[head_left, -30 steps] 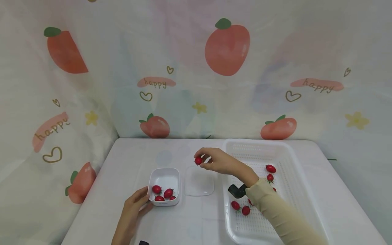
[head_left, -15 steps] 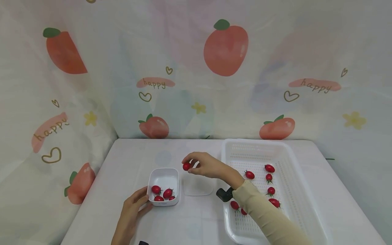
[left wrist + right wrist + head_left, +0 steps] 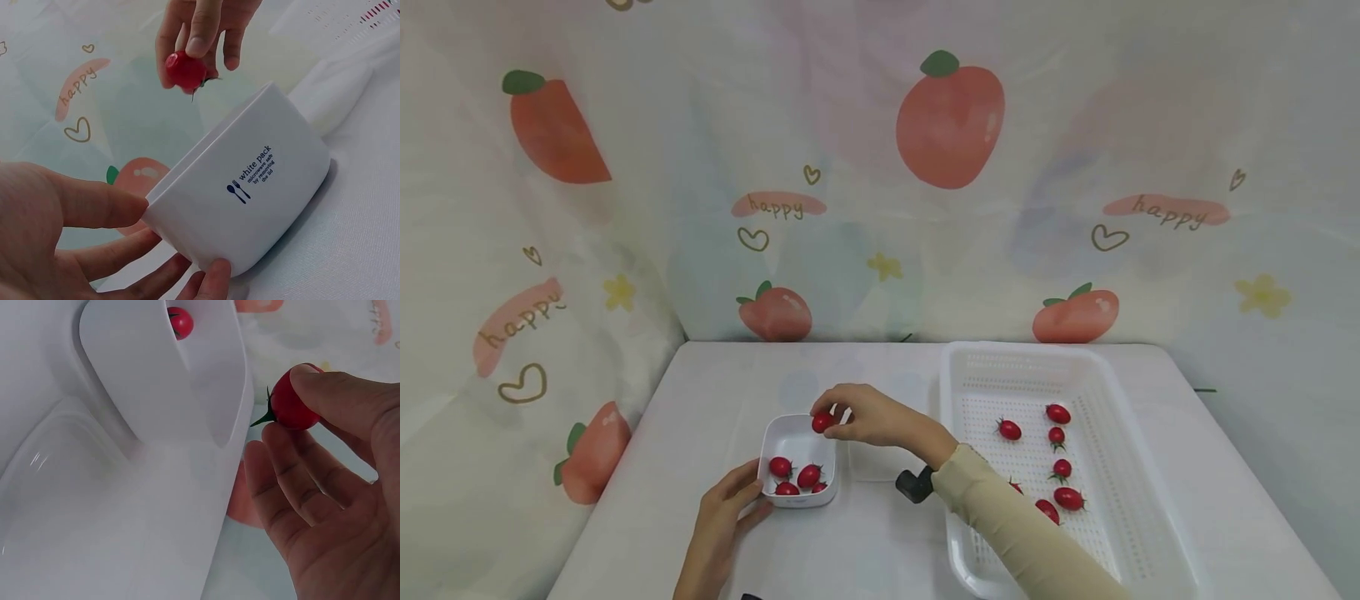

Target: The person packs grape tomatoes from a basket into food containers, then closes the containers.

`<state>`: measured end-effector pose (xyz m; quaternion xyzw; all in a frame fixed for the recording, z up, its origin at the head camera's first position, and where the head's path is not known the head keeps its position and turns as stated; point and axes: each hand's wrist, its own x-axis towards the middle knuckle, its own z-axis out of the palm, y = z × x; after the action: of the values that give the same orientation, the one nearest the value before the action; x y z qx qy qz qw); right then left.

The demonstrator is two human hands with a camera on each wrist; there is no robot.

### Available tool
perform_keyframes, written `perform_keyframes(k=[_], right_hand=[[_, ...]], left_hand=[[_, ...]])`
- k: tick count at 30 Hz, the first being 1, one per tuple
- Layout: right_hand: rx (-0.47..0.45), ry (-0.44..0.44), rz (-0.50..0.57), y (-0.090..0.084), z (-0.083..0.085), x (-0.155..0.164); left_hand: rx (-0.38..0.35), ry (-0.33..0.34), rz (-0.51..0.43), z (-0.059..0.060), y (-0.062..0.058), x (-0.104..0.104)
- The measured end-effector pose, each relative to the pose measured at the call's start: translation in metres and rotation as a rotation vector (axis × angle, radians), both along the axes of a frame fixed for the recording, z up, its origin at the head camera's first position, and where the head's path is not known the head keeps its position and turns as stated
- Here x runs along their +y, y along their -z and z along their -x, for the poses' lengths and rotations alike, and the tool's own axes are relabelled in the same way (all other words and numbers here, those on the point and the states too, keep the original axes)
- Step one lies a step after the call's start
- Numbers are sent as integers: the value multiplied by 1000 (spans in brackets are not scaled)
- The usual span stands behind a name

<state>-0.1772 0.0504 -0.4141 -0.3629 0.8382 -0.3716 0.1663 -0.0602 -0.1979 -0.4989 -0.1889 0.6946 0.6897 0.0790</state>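
My right hand (image 3: 842, 414) pinches a red cherry tomato (image 3: 822, 422) (image 3: 185, 70) (image 3: 294, 400) just above the far rim of a small white box (image 3: 797, 460) (image 3: 250, 194) (image 3: 169, 394). Several cherry tomatoes (image 3: 797, 478) lie inside the box. My left hand (image 3: 730, 508) (image 3: 94, 244) holds the box by its near left corner, thumb and fingers curled against its wall. The box's clear lid (image 3: 880, 462) (image 3: 69, 506) lies flat on the table to the right of the box.
A white perforated tray (image 3: 1120, 517) stands at the right with several more cherry tomatoes (image 3: 1054, 467) in it. A black wrist camera (image 3: 914, 485) shows under my right sleeve. A fruit-printed curtain (image 3: 880, 167) closes the table's back and left side.
My right hand has carried the tomato leftward from above the lid to above the box. The left hand has stayed on the box.
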Motion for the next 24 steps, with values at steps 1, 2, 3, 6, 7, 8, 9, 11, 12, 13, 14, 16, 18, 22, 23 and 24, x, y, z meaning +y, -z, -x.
perform_keyframes(k=[1, 2, 3, 6, 7, 8, 9, 11, 12, 13, 14, 16, 18, 22, 23, 24], right_hand=[[0, -3, -8, 1, 0, -3], [-1, -6, -17, 3, 1, -6], [2, -12, -29, 5, 1, -8], [16, -26, -67, 9, 2, -16], [21, -30, -79, 11, 3, -18], [27, -35, -91, 12, 3, -20], [32, -37, -103, 14, 3, -22], [40, -37, -123, 16, 3, -26], [44, -34, -134, 18, 3, -27], [50, -35, -145, 19, 2, -29], [58, -34, -156, 20, 2, -30], [87, -34, -186, 21, 2, -34], [120, -40, -216, 23, 1, -37], [179, -63, -280, 27, 2, -45], [191, -69, -298, 28, 2, -47], [202, -74, -315, 30, 2, -49]], left_hand=[[-2, -1, 0, 0, 0, 0], [-4, 0, 2, 0, 0, 0], [-5, -1, 2, 0, 0, 0], [-8, -1, 4, 0, 1, 0], [-10, 0, 3, 0, 1, 1], [-11, 1, 3, 0, 1, 1], [-14, 2, 2, 0, 1, 1], [-19, 2, -3, 1, 1, 1], [-21, 1, -5, 1, 1, 1], [-22, 0, -7, 1, 1, 1], [-23, 0, -7, 1, 1, 1], [-24, 0, -5, 1, 1, 1], [-25, 2, 1, 0, 1, 1], [-20, 7, 7, 0, 1, 2], [-18, 6, 7, -1, 1, 2], [-17, 5, 5, -1, 1, 2]])
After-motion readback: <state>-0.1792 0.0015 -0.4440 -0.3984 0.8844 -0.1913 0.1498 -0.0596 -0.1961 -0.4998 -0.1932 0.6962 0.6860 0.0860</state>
